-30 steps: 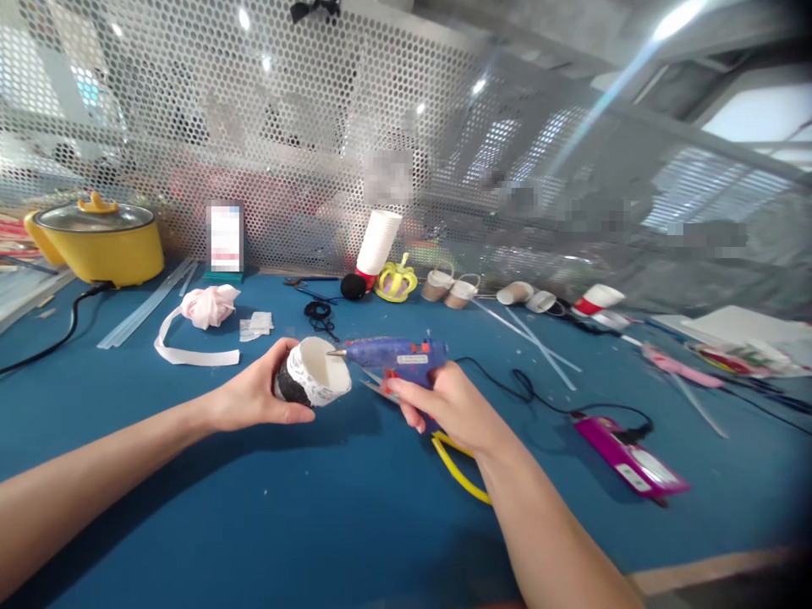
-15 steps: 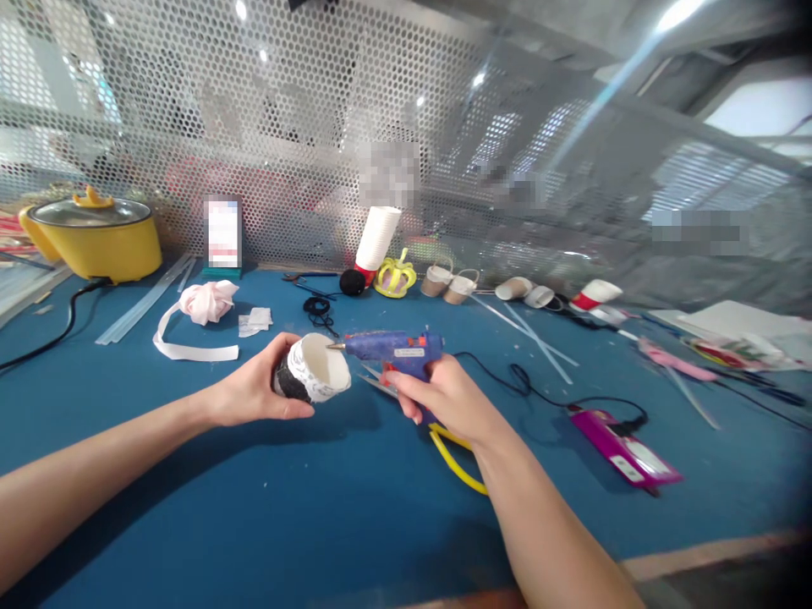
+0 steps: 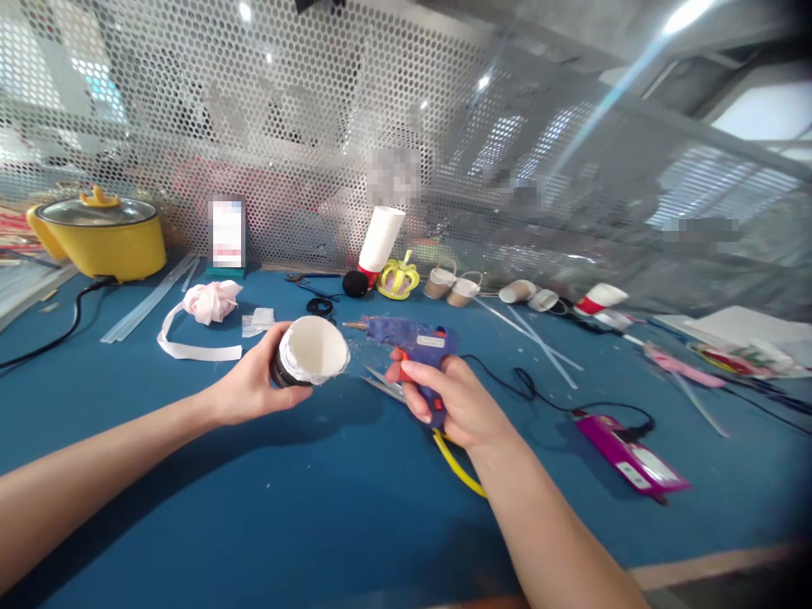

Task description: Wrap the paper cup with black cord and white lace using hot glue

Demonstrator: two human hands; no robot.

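My left hand [image 3: 257, 385] is wrapped round a paper cup [image 3: 314, 348], its lower part dark and its rim banded in white. The cup is tilted, so its pale inside faces me. In my right hand [image 3: 453, 393] is a blue hot glue gun [image 3: 412, 337], fingers round its handle and by the orange trigger. Its metal nozzle points left and stands a little apart from the cup's rim. Below the gun lie scissors with yellow handles [image 3: 458, 467], partly hidden by my right hand and forearm.
Behind the cup lie a white ribbon roll [image 3: 212, 303] and black cord [image 3: 320, 306]. A yellow electric pot [image 3: 101, 241] stands at the far left. Stacked paper cups [image 3: 381, 239], a yellow crown-like piece [image 3: 398, 277] and small baskets [image 3: 440, 283] line the back. A purple power strip [image 3: 631, 452] lies right.
The glue gun has drawn back to the right, its nozzle leaving the cup's rim. My left hand has tipped the cup slightly, showing more of its inside.
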